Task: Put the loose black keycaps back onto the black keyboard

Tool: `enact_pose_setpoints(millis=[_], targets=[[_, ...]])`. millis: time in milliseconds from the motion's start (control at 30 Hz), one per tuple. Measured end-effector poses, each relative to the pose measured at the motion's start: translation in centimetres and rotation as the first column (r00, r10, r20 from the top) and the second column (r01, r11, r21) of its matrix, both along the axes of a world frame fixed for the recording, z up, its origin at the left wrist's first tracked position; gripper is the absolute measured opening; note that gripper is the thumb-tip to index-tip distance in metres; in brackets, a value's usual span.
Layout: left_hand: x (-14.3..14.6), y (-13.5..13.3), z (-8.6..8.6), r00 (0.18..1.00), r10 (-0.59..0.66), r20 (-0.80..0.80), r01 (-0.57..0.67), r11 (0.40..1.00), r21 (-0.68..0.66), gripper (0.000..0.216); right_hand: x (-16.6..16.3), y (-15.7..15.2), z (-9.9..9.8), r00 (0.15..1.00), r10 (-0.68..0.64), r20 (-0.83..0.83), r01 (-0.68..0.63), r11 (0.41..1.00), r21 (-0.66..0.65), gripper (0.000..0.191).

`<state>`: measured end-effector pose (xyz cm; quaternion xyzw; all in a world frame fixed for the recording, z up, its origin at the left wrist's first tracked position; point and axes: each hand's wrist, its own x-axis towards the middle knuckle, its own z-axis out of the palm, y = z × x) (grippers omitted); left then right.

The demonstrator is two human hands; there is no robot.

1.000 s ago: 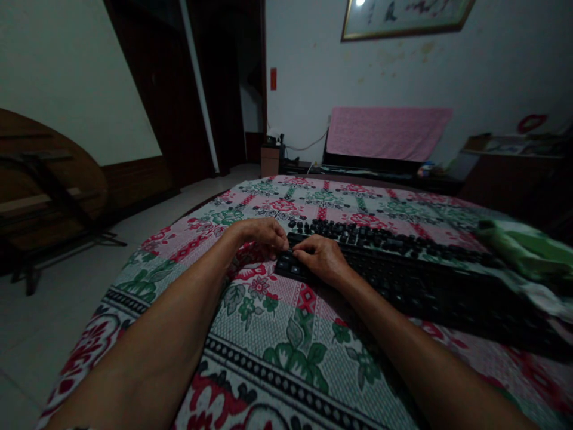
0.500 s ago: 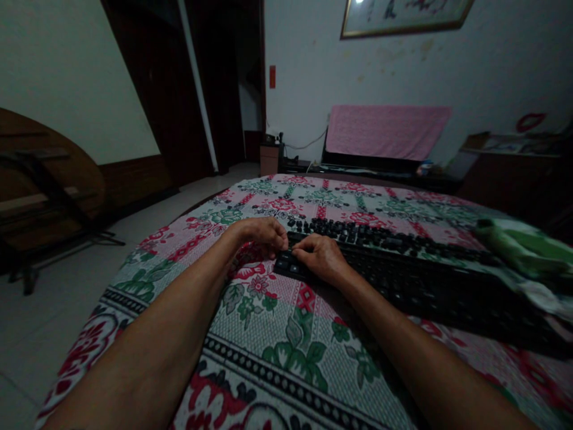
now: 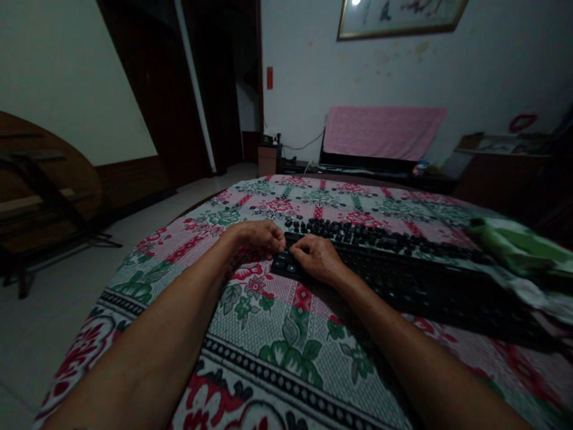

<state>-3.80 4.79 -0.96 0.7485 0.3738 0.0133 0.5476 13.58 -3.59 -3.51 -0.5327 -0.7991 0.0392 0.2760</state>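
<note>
A black keyboard (image 3: 403,286) lies on a red, green and white floral cloth (image 3: 277,340). Behind it runs a row of several loose black keycaps (image 3: 380,236). My left hand (image 3: 262,235) rests at the keyboard's left end, fingers curled in, fingertips close to the corner keys. My right hand (image 3: 319,260) sits on the leftmost keys with its fingers bent and pinched toward the left hand. What the fingertips of either hand hold is hidden in the dim light.
A green cloth (image 3: 514,245) lies bunched at the right, past the keyboard. A pink towel (image 3: 382,131) covers a dark object by the far wall. A folded wooden table (image 3: 45,179) leans at the left, with bare floor (image 3: 54,298) beside it.
Both hands stay at the keyboard's left end with only slight finger shifts. The view has drifted a little to the right.
</note>
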Motion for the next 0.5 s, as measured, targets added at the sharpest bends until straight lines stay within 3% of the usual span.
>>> enact_pose_setpoints(millis=[200, 500], targets=[[-0.1, -0.8, -0.1, 0.998, 0.056, 0.037, -0.056, 0.998, 0.004, 0.018, 0.8, -2.1, 1.0, 0.997, 0.057, 0.046, -0.058, 0.998, 0.033, 0.027], [0.8, -2.4, -0.4, 0.949, 0.316, 0.008, -0.315, 0.943, 0.104, 0.023, 5.0, -6.4, 0.7, 0.984, -0.149, 0.095, 0.140, 0.986, 0.091, 0.027]])
